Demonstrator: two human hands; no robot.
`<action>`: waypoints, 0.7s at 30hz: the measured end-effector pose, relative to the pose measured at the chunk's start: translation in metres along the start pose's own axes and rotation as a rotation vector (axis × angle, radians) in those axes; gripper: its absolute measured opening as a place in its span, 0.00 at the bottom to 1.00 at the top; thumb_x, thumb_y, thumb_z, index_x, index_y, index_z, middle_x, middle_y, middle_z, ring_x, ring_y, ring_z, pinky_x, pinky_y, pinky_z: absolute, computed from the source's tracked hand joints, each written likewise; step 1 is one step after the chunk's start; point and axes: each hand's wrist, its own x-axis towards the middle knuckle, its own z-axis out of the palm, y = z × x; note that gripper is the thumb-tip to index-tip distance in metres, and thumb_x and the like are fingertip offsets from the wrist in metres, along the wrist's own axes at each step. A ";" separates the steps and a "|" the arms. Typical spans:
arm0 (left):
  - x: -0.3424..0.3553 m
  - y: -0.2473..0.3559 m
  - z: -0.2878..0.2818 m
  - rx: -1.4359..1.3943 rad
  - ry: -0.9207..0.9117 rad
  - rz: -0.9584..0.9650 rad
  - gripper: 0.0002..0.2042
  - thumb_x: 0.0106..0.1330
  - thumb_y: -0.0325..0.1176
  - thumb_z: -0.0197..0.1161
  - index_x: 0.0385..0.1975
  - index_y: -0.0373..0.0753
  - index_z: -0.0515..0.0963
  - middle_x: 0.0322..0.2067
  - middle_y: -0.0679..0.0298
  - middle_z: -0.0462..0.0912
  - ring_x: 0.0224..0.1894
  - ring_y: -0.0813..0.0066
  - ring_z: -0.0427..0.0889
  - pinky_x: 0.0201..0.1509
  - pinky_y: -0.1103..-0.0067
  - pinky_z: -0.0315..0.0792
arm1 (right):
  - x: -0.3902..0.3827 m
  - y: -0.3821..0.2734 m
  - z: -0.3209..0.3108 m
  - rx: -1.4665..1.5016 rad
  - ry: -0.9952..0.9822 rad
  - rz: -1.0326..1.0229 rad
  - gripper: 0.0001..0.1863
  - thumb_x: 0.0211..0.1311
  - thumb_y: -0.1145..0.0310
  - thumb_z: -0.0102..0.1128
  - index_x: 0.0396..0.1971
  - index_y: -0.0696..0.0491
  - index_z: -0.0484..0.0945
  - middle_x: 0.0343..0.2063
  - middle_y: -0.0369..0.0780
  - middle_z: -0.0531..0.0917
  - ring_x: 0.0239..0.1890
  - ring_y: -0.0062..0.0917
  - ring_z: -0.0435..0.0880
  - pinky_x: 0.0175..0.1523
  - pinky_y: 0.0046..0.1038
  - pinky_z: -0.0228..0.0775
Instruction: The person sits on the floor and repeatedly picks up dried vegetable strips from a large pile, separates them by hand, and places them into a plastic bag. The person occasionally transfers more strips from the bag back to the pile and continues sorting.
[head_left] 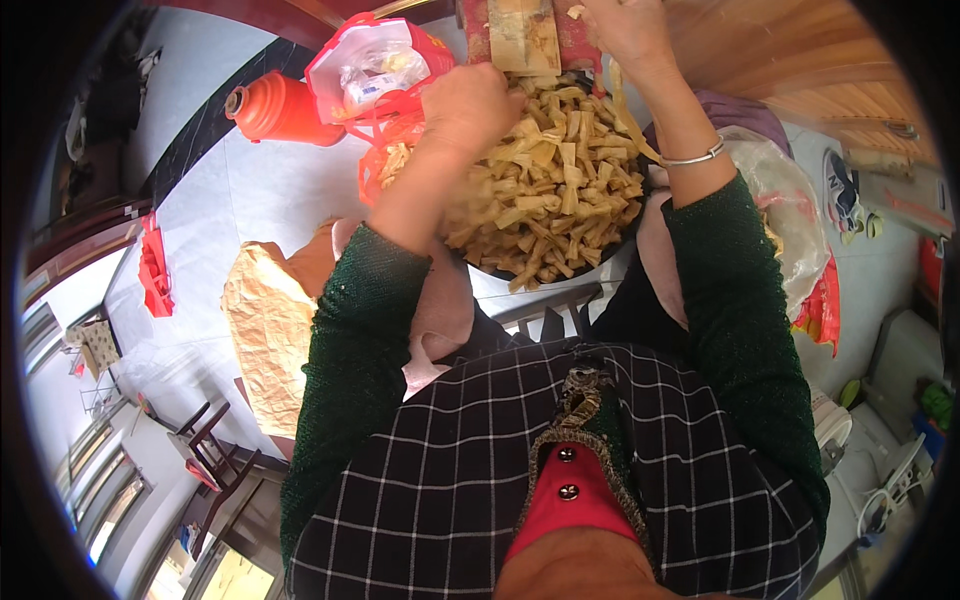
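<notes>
A large heap of short, cut yellow-brown vegetable strips (565, 190) fills a round dark-rimmed pan between my knees. My left hand (470, 108) is closed at the heap's upper left edge; its fingertips are turned away, and what they hold is hidden. At the top edge of the picture, my right hand (630, 35) is closed on a long pale yellow strip (624, 115), which hangs down beside my wrist over the heap. Between the hands, a pale wooden block (525, 40) lies on a worn red board (477, 30) at the far side of the pan.
To the left stand an orange flask (285, 110) and a red-and-white bag (420, 50) with plastic inside. A thin red bag (372, 170) holds pale pieces. Brown paper (265, 310) lies by my left knee. On the right is a clear plastic bag (790, 215), with wooden furniture (790, 50) beyond.
</notes>
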 end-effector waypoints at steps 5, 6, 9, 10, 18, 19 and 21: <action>0.004 -0.004 0.003 -0.050 0.045 0.086 0.14 0.55 0.47 0.65 0.31 0.44 0.86 0.26 0.56 0.85 0.31 0.59 0.84 0.39 0.69 0.77 | -0.015 -0.006 -0.004 -0.052 -0.124 -0.154 0.12 0.57 0.66 0.61 0.30 0.62 0.78 0.20 0.43 0.80 0.25 0.25 0.79 0.35 0.30 0.71; 0.000 -0.010 -0.008 -0.131 0.019 0.096 0.13 0.55 0.45 0.66 0.32 0.44 0.86 0.26 0.57 0.85 0.30 0.62 0.85 0.38 0.70 0.77 | -0.020 -0.010 -0.004 -0.093 -0.195 -0.206 0.12 0.56 0.66 0.61 0.30 0.61 0.78 0.22 0.44 0.80 0.26 0.28 0.80 0.35 0.31 0.71; -0.007 -0.033 -0.031 -0.513 -0.085 0.216 0.14 0.56 0.44 0.65 0.31 0.40 0.86 0.26 0.56 0.85 0.27 0.65 0.84 0.37 0.75 0.78 | -0.029 -0.013 -0.006 -0.211 -0.384 -0.390 0.12 0.54 0.67 0.62 0.32 0.61 0.78 0.26 0.49 0.80 0.29 0.36 0.81 0.37 0.32 0.71; -0.009 -0.040 -0.033 -0.681 -0.093 0.282 0.14 0.58 0.44 0.65 0.30 0.38 0.86 0.26 0.57 0.86 0.26 0.68 0.83 0.36 0.77 0.78 | -0.031 -0.012 -0.006 -0.246 -0.432 -0.477 0.12 0.53 0.67 0.62 0.32 0.61 0.78 0.27 0.50 0.80 0.30 0.38 0.81 0.37 0.31 0.71; -0.007 -0.046 -0.055 -1.032 -0.071 0.272 0.05 0.62 0.29 0.66 0.27 0.34 0.80 0.20 0.70 0.77 0.23 0.86 0.73 0.26 0.88 0.67 | -0.023 -0.019 -0.015 -0.135 -0.721 -0.244 0.12 0.57 0.67 0.63 0.30 0.63 0.78 0.20 0.42 0.78 0.26 0.16 0.73 0.33 0.25 0.69; -0.010 -0.041 -0.059 -1.056 -0.118 0.221 0.06 0.62 0.28 0.66 0.25 0.34 0.78 0.19 0.71 0.75 0.23 0.86 0.72 0.27 0.87 0.66 | -0.025 -0.018 -0.013 -0.085 -0.707 -0.213 0.12 0.58 0.67 0.63 0.30 0.63 0.78 0.20 0.41 0.78 0.26 0.16 0.73 0.33 0.24 0.69; -0.018 -0.015 -0.045 -0.928 0.158 0.236 0.10 0.65 0.35 0.63 0.26 0.35 0.79 0.17 0.72 0.74 0.21 0.88 0.71 0.23 0.88 0.64 | -0.029 -0.017 -0.009 0.009 -0.677 -0.149 0.12 0.60 0.68 0.62 0.30 0.63 0.78 0.21 0.37 0.78 0.27 0.15 0.73 0.33 0.24 0.69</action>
